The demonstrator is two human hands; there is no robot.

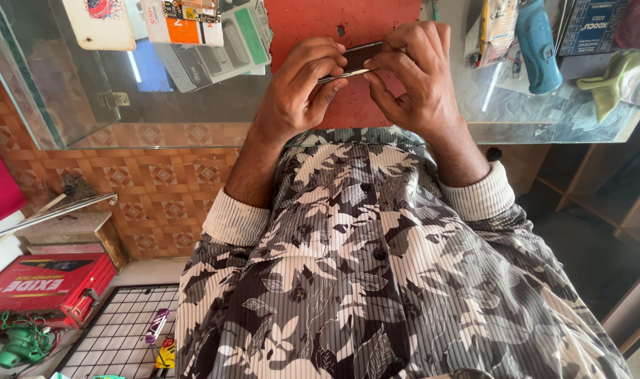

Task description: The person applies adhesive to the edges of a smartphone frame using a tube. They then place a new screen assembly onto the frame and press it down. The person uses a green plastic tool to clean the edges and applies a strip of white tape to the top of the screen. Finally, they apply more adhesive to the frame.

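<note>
Both of my hands hold one thin, dark, flat device, likely a phone (360,59), edge-on over a red mat (313,21) on a glass counter. My left hand (300,88) grips its left end with the thumb under it. My right hand (412,74) pinches the right end from above with curled fingers. Most of the device is hidden by my fingers.
The glass counter's edge (194,135) runs across the view. Printed cards and a phone board (208,31) lie at the left, a blue bottle-shaped tool (537,45) and a green cloth (611,81) at the right. Below left: a red box (43,284), a wire grid (123,330).
</note>
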